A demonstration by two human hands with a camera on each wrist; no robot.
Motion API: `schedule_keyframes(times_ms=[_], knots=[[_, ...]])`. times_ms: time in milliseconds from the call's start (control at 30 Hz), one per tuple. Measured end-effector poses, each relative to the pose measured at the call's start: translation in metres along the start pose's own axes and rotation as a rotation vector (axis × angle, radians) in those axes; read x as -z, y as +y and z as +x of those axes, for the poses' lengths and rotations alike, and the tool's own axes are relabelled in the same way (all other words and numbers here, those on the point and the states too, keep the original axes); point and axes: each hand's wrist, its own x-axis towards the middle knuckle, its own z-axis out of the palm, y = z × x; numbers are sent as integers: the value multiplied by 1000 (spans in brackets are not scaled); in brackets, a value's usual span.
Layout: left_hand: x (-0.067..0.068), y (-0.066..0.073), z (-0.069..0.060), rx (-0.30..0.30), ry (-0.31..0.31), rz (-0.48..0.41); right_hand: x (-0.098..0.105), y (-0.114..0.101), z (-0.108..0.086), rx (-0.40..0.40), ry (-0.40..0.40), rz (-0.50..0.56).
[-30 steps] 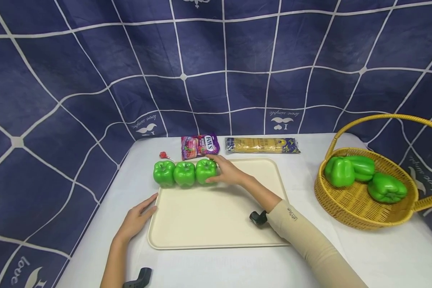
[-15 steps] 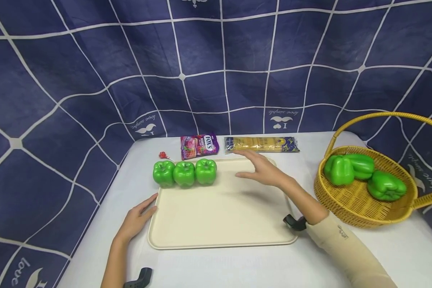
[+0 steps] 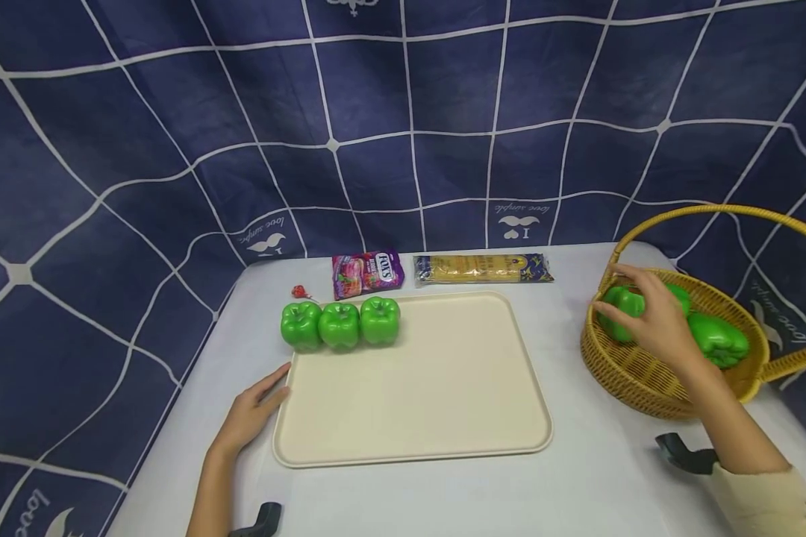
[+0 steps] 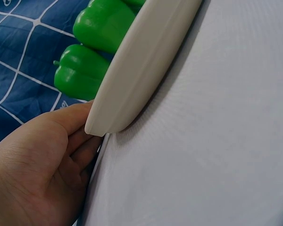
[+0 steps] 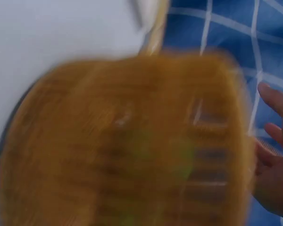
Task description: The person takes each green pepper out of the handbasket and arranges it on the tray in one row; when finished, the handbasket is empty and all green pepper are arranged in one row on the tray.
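Right hand [image 3: 651, 321]: over the wicker basket [image 3: 614, 384] at the right of the frame. Its grip is wide, thumb and fingers spread around a green bell pepper [image 3: 623, 300]; I can't tell if they touch it.
Left hand [image 3: 245, 414]: loose, its grip holding nothing, fingers at the left edge of the cream tray [image 3: 416, 395], maybe so the tray won't slide.
Pepper row [image 3: 339, 326]: three, side by side at the tray's upper left, likely packed close to stay neat. The left one seems to poke past the rim.
In the way: the basket's tall handle [image 3: 725, 209] arches over its peppers.
Behind the tray: a lollipop [image 3: 298, 291], a FOX'S candy bag [image 3: 367, 274] and a pasta pack [image 3: 483, 268] on the white tabletop [image 3: 403, 500].
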Motion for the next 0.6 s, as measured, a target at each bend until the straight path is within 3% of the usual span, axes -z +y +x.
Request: schedule_keyframes(times_ms=[100, 233, 400, 600], knots=[[0, 1, 0, -12, 2, -4, 16, 23, -15, -100, 0, -44], [0, 1, 1, -14, 2, -3, 27, 50, -28, -193, -71, -103], [0, 1, 1, -7, 4, -4, 29, 68, -32, -193, -190, -159], [0, 2, -1, -5, 2, -11, 23, 77, -29, -216, -330, -127]])
